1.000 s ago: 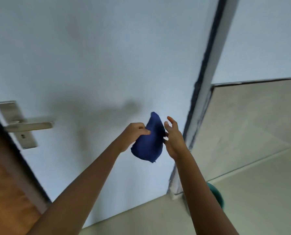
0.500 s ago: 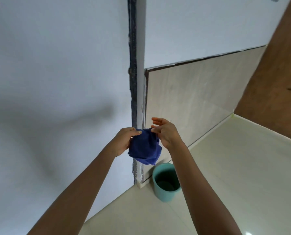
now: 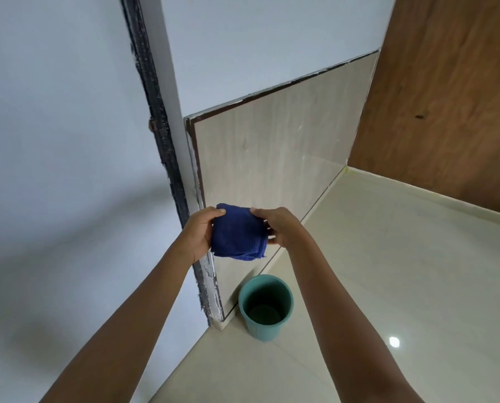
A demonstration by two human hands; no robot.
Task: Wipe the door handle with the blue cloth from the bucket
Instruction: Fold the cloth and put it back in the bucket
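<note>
The blue cloth (image 3: 237, 232) is folded into a thick square and held in the air between both hands. My left hand (image 3: 200, 231) grips its left side and my right hand (image 3: 278, 226) grips its right side. Directly below them on the floor stands the teal bucket (image 3: 264, 306), upright, with nothing visible inside. The white door (image 3: 68, 141) fills the left of the view. Its handle is out of view.
A dark, rough door frame edge (image 3: 161, 126) runs down beside the door. A beige tiled wall panel (image 3: 272, 155) stands behind the bucket. A brown wooden panel (image 3: 446, 97) is at the right. Glossy cream floor tiles (image 3: 388, 271) spread to the right.
The view has swung right, so the door handle has left the frame and the bucket has come into view. The cloth has gone from a loose bunch to a folded square.
</note>
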